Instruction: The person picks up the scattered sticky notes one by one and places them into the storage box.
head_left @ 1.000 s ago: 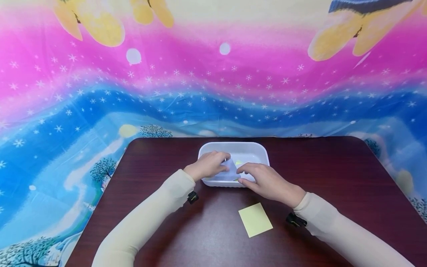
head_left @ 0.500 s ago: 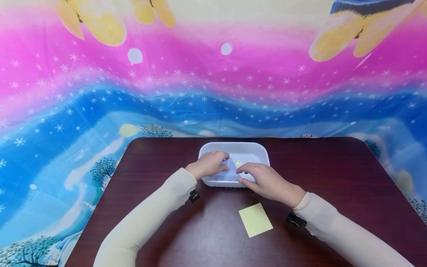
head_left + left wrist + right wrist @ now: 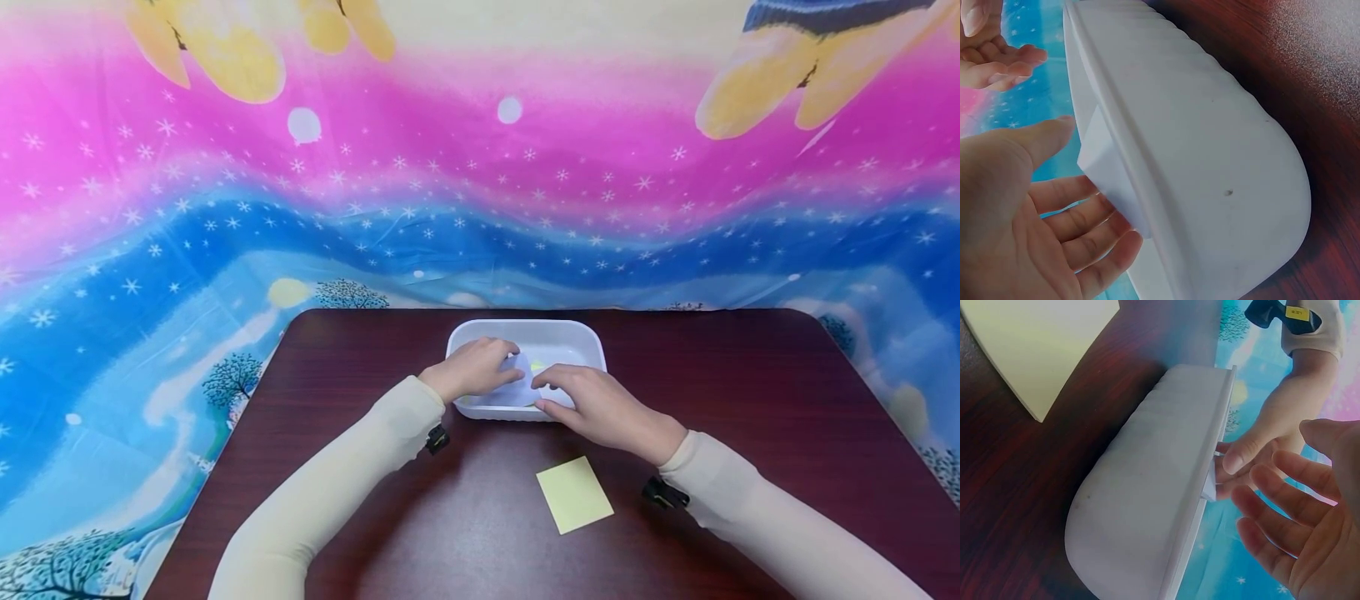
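Observation:
A white plastic tub [image 3: 525,323] stands near the table's far edge, with both hands at its opening. My left hand [image 3: 474,368] reaches over the tub's left side, above a pale lavender-white piece of paper [image 3: 517,392] inside. In the left wrist view the fingers lie against this paper [image 3: 1110,172], while the thumb is spread away from it. My right hand [image 3: 603,410] hovers over the front right of the tub, thumb and fingers apart and holding nothing. A small bright yellow bit [image 3: 537,365] shows inside the tub, between the hands.
A square pale yellow sticky-note pad [image 3: 575,495] lies on the dark red-brown table [image 3: 420,533], in front of the tub and left of my right wrist. A patterned cloth [image 3: 450,167] hangs behind the table's far edge.
The pale paper sits lower in the tub, and my left thumb has moved slightly right and off it. The right hand and the pad have stayed in place.

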Motion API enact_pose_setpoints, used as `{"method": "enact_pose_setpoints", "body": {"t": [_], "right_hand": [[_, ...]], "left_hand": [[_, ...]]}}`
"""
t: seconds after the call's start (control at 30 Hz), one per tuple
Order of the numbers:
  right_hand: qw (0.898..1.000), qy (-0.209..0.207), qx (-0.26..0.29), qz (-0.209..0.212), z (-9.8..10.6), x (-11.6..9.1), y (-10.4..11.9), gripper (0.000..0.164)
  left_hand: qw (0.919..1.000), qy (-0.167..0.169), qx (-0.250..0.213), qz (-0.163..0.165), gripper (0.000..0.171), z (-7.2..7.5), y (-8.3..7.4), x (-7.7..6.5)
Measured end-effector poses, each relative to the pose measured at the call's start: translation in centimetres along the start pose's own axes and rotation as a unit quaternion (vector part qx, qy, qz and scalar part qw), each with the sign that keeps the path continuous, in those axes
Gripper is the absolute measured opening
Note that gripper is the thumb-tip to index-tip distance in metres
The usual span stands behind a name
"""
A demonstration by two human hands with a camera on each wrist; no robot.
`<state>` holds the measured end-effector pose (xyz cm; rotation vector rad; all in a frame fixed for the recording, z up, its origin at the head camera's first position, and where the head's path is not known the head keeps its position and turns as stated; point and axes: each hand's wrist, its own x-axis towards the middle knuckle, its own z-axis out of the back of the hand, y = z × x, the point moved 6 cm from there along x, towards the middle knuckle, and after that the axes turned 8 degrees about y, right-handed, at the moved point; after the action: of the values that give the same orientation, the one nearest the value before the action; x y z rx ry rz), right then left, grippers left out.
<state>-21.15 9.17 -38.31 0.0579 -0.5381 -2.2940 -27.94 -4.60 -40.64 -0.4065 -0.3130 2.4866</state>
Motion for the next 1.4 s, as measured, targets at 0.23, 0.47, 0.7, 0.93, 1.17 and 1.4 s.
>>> {"method": "enact_pose_setpoints", "body": {"t": [0.23, 0.47, 0.7, 0.93, 1.17, 1.4], "right_hand": [[1.000, 0.000, 0.000, -0.003, 0.1, 0.0, 0.0, 0.030], [1.000, 0.001, 0.002, -0.001, 0.0, 0.0, 0.0, 0.030], [1.000, 0.002, 0.002, -0.005, 0.0, -0.1, 0.0, 0.028], [1.000, -0.001, -0.001, -0.006, 0.1, -0.1, 0.0, 0.027], [1.000, -0.003, -0.003, -0.006, 0.2, -0.1, 0.1, 0.027], [1.000, 0.000, -0.002, -0.008, 0.2, -0.2, 0.2, 0.027]], "left_hand": [[1.0000, -0.005, -0.002, -0.005, 0.047, 0.2, 0.0, -0.1], [0.9999, -0.011, -0.011, -0.003, 0.044, 0.4, 0.0, -0.3], [0.9996, -0.025, 0.013, 0.001, 0.044, 0.9, 0.0, -0.4], [0.9992, -0.036, 0.019, 0.001, 0.043, 1.2, -0.1, -0.8], [0.9990, -0.042, 0.013, 0.000, 0.042, 1.5, -0.2, -1.2], [0.9984, -0.049, 0.028, -0.004, 0.043, 1.8, -0.6, -1.9]]}}
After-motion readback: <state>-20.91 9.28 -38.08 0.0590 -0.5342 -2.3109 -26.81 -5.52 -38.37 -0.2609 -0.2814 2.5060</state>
